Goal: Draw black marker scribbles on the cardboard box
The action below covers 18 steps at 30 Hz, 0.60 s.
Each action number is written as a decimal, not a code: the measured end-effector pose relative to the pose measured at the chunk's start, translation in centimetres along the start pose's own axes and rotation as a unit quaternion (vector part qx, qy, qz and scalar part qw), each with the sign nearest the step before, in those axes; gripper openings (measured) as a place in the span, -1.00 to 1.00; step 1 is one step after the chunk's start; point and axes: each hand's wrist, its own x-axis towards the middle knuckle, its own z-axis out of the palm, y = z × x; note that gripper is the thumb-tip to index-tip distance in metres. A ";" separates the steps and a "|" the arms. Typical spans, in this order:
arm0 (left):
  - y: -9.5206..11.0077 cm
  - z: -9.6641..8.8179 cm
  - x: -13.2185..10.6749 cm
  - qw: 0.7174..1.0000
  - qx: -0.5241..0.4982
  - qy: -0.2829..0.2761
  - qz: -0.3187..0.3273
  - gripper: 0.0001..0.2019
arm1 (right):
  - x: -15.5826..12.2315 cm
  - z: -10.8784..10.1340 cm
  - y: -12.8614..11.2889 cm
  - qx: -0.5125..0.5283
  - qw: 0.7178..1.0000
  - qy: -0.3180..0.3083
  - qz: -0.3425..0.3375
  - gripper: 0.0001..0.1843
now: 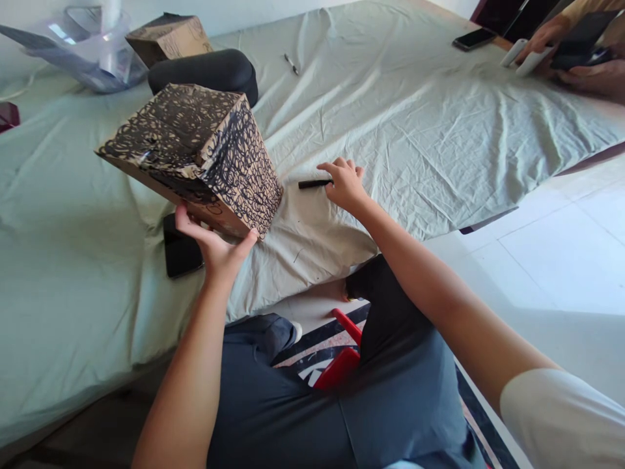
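Observation:
A cardboard box (195, 153) covered in black scribbles is tilted up off the pale green sheet (415, 124). My left hand (215, 244) supports it from below, fingers spread against its lower edge and side. My right hand (346, 182) rests on the sheet to the right of the box, fingers curled around the end of a black marker (312, 184) that lies flat on the cloth. A black phone (180, 251) lies on the sheet just under the box, beside my left wrist.
A black rounded case (209, 71), a plain cardboard box (170, 38) and clear plastic packaging (88, 45) sit at the back left. A pen (291, 63) lies farther back. Another person's hands (576, 62) hold dark devices at the top right, near a phone (472, 39). White floor tiles (561, 260) lie right.

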 end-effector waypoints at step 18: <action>2.6 -2.7 1.6 0.978 -0.017 -0.127 -0.167 0.00 | -2.7 0.7 -4.5 0.671 0.698 -0.215 -0.125 -0.17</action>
